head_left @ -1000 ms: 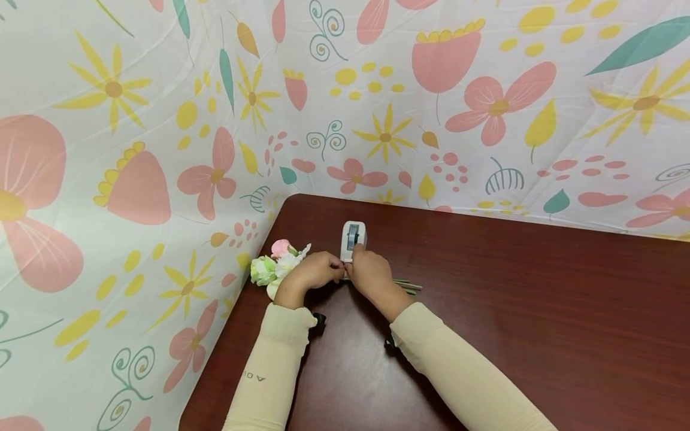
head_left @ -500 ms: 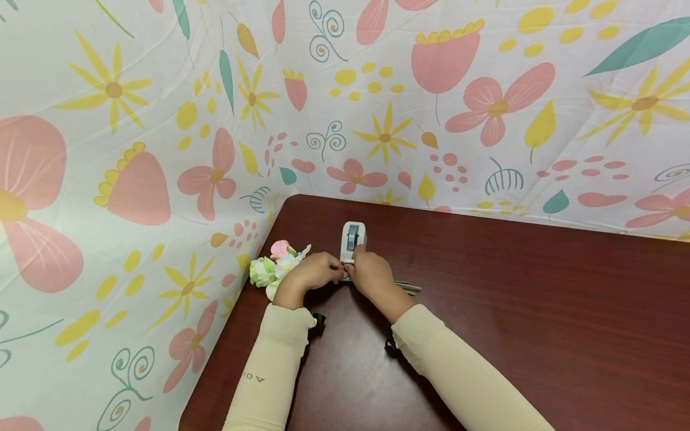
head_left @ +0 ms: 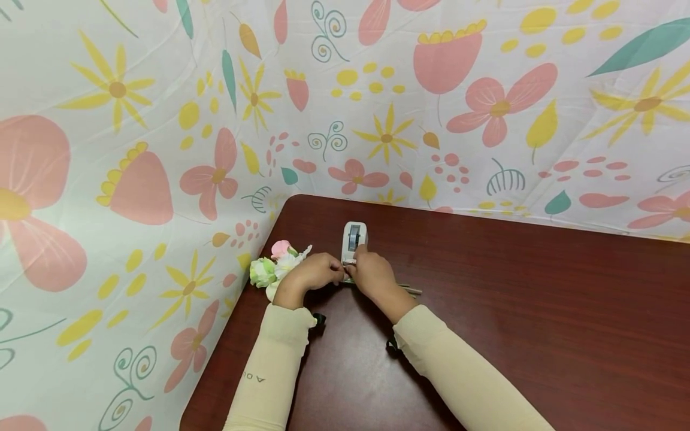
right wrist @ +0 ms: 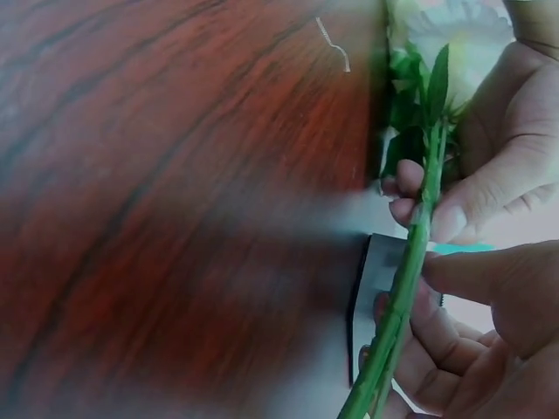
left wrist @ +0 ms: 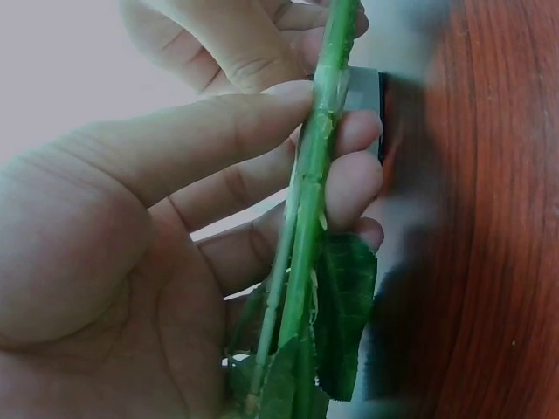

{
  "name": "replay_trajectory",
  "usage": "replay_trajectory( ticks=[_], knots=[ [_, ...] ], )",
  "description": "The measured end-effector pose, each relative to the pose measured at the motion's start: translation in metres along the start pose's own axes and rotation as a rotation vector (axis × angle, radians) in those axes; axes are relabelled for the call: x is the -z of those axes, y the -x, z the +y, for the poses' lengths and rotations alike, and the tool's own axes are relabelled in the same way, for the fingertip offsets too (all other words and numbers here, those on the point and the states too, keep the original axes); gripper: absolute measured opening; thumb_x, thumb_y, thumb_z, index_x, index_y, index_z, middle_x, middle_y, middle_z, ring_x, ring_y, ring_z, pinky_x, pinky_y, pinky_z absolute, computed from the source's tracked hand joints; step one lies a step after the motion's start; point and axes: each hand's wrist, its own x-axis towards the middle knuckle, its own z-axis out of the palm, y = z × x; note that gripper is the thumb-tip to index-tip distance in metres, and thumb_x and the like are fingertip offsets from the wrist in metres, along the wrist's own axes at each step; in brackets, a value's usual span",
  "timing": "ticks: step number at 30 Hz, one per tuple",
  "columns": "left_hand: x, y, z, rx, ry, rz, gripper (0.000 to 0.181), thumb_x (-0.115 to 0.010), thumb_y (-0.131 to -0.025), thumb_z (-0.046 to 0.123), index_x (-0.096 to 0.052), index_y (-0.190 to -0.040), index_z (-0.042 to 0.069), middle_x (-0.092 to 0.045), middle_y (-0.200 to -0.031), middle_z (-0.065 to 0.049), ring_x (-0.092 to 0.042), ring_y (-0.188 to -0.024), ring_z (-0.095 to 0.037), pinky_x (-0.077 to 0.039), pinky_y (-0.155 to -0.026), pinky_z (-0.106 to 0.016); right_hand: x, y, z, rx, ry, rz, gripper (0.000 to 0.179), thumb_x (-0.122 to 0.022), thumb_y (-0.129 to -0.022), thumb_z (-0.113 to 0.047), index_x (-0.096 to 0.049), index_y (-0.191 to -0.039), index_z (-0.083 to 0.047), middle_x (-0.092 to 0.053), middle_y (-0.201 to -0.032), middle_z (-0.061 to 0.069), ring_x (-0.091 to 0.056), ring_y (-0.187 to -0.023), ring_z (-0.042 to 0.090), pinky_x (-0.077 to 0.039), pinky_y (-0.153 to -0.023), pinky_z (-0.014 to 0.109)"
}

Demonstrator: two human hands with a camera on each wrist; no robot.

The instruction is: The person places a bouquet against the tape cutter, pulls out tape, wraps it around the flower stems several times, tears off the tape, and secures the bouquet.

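A bunch of flowers with white, pink and pale green heads lies sideways over the table's left part. My left hand pinches its green stems between thumb and fingers, below the leaves. Farther down, my right hand holds the same stems, its thumb and fingers around them in the right wrist view. A shiny band, looking like clear tape, wraps the stems between the hands. Just beyond the fingertips stands a white tape dispenser with a roll in it. The stem ends stick out right of my right hand.
The dark red-brown wooden table stretches to the right. Its rounded far left corner meets a flower-printed cloth hanging at the back and left. A small pale thread-like scrap lies on the table in the right wrist view.
The stem ends right of my right hand have shifted slightly, as if the bunch turned a little. Both hands stay nearly in place, and the dispenser stands where it was.
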Motion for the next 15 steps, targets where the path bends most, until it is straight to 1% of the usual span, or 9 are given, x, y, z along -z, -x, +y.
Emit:
replay_trajectory(
  ticks=[3, 7, 10, 12, 15],
  knots=[
    [0.000, 0.000, 0.000, 0.004, 0.000, -0.005, 0.020, -0.063, -0.094, 0.018, -0.077, -0.080, 0.012, -0.063, -0.071, 0.004, -0.045, -0.060, -0.011, -0.037, -0.059, -0.024, 0.001, 0.001, 0.001, -0.004, -0.010, -0.006, 0.031, -0.065, -0.100, -0.029, -0.056, -0.116, -0.004, -0.068, -0.080, 0.012, -0.062, -0.061, 0.024, -0.048, -0.055, 0.036],
    [0.001, 0.000, 0.001, 0.012, -0.001, -0.021, 0.021, -0.064, -0.095, 0.019, -0.077, -0.081, 0.011, -0.067, -0.075, -0.003, -0.045, -0.061, -0.011, -0.037, -0.059, -0.025, 0.002, 0.003, 0.002, -0.017, -0.030, -0.011, 0.034, -0.066, -0.099, -0.027, -0.057, -0.124, -0.005, -0.072, -0.088, 0.014, -0.068, -0.071, 0.027, -0.053, -0.063, 0.040],
    [0.002, 0.000, 0.002, 0.012, -0.005, -0.027, 0.022, -0.064, -0.096, 0.020, -0.077, -0.081, 0.010, -0.069, -0.078, -0.008, -0.045, -0.061, -0.011, -0.038, -0.060, -0.025, 0.004, 0.006, 0.002, -0.022, -0.046, -0.021, 0.036, -0.067, -0.099, -0.027, -0.056, -0.127, -0.006, -0.073, -0.091, 0.014, -0.069, -0.074, 0.027, -0.054, -0.065, 0.041],
    [0.002, 0.000, 0.002, 0.013, -0.005, -0.025, 0.022, -0.065, -0.096, 0.021, -0.077, -0.081, 0.011, -0.068, -0.075, -0.005, -0.045, -0.062, -0.010, -0.038, -0.061, -0.024, 0.006, 0.008, 0.002, -0.017, -0.048, -0.024, 0.038, -0.067, -0.099, -0.027, -0.056, -0.128, -0.006, -0.073, -0.090, 0.013, -0.068, -0.072, 0.026, -0.053, -0.064, 0.041],
    [0.003, 0.001, 0.003, 0.017, -0.003, -0.027, 0.023, -0.065, -0.096, 0.020, -0.077, -0.079, 0.010, -0.062, -0.069, 0.001, -0.044, -0.061, -0.010, -0.037, -0.060, -0.024, 0.008, 0.011, 0.004, -0.009, -0.058, -0.018, 0.041, -0.069, -0.098, -0.027, -0.055, -0.128, -0.003, -0.073, -0.090, 0.013, -0.067, -0.071, 0.024, -0.052, -0.062, 0.040]
  ],
)
